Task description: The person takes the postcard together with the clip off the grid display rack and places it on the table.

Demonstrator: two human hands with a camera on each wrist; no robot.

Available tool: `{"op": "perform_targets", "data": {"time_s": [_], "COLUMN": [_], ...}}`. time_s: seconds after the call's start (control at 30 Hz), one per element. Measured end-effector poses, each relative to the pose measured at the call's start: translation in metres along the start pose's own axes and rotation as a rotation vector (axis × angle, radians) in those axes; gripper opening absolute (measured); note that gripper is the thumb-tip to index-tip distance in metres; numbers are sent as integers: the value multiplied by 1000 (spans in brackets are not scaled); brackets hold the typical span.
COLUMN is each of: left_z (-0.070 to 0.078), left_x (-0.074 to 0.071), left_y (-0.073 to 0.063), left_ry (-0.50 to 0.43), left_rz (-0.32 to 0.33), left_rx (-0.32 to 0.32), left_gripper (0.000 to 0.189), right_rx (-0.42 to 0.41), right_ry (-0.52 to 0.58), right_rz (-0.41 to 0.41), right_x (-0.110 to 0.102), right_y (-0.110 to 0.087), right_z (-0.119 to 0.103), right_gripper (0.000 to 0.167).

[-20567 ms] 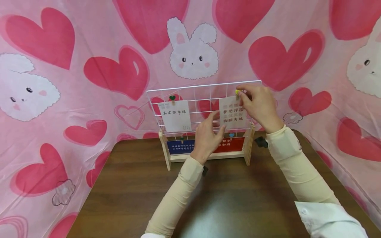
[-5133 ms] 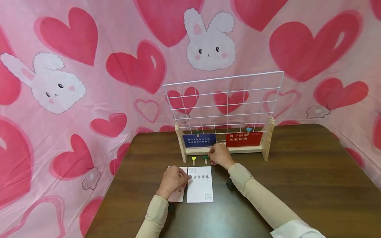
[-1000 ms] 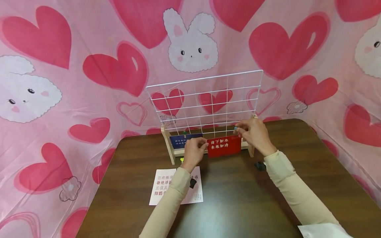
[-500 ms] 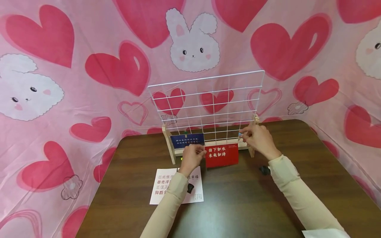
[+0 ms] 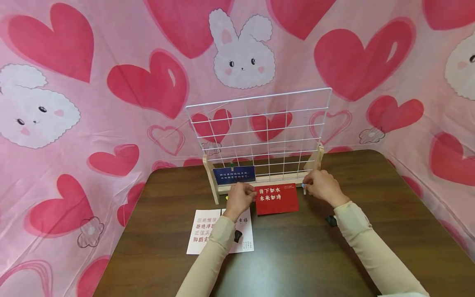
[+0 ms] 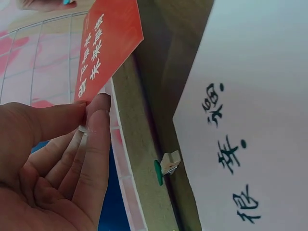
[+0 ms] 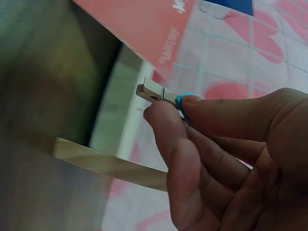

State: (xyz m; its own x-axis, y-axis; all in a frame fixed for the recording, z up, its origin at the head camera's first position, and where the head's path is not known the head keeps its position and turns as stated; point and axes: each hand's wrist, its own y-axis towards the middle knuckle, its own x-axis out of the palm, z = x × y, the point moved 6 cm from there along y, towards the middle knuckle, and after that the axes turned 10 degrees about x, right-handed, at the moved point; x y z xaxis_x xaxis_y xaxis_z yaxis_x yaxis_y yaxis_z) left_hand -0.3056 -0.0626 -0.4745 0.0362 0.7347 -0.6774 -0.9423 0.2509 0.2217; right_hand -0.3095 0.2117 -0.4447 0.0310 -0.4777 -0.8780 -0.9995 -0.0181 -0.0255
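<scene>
My left hand (image 5: 238,201) pinches the left edge of a red card (image 5: 277,200) with pale lettering, between thumb and fingers, in front of the wire grid rack. The card hangs tilted, off the grid. To its right, my right hand (image 5: 325,186) pinches a small wooden clothespin (image 7: 155,91) with a blue heart on it. The rack's white wire grid (image 5: 268,132) stands in a wooden base. A blue card (image 5: 234,175) still hangs low at its left, under a green clip (image 5: 232,165).
Two white lettered cards lie on the table: one with red text (image 5: 202,232), the other with black text (image 5: 243,237), partly behind my left arm. Between them and the rack lies a green heart clothespin (image 6: 166,166). A yellow one (image 5: 226,198) peeks out beside my left hand.
Both white cards came off the grid earlier and now lie on the table. Over the last second the red card left the grid and moved down towards me; my right hand drew its clothespin away and lower.
</scene>
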Motion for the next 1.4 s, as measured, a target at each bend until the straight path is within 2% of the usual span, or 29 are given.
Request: {"op": "perform_targets", "data": {"time_s": [0.23,0.33,0.63,0.93,1.27,1.4], "left_z": [-9,-12,-16,-13,-12,-11], "left_x": [8,12,17,18,16,17], "left_y": [1,3,7,11,16,14], "left_ry": [32,45,96,146,136,151], "left_rz": [-52,-84,-107,-117,-132,-127], "left_rx": [-78,-92,-91,-45,-118,-115], "left_gripper": [13,11,9,12,12,9], "right_rx": [15,7,9,-14,-5,10], "right_ry": [11,33,90,35,45,42], "right_rz": [-106,-117,-107,-42,-26,-25], "right_x": [26,32,40,39,39,40], "right_y": [4,6,8,11,11,8], "right_z": [10,13,15,12,15,16], "right_gripper": [17,15,9,7,6,10]}}
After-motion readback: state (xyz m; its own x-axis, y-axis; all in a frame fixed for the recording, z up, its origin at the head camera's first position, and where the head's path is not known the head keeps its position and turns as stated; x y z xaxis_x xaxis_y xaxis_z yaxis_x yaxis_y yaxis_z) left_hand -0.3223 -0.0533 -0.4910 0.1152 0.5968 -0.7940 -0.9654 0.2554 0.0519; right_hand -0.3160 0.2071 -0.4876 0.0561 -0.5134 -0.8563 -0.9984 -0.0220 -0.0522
